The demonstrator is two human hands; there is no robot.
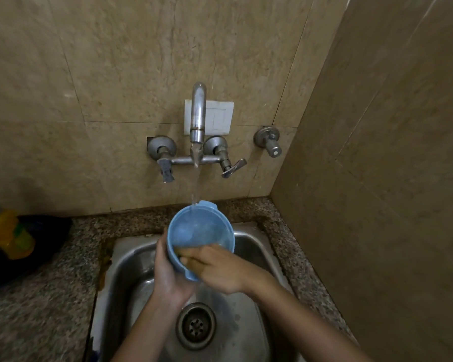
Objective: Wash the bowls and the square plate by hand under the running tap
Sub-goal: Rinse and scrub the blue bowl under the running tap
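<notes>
A light blue plastic bowl (198,227) with small lugs on its rim is tilted toward me over the steel sink (249,246). Water runs from the wall tap (198,121) into it. My left hand (168,273) grips the bowl's left wall and underside. My right hand (220,267) reaches over the near rim, its fingers inside the bowl against the wall. Something yellowish shows under those fingers; I cannot tell what it is. The square plate and other bowls are not in view.
The sink drain (196,325) lies below my wrists. A speckled granite counter (50,283) surrounds the sink. At far left stands a yellow bottle (5,231) against a dark object. Tiled walls close in behind and on the right; a spare valve (270,141) juts out.
</notes>
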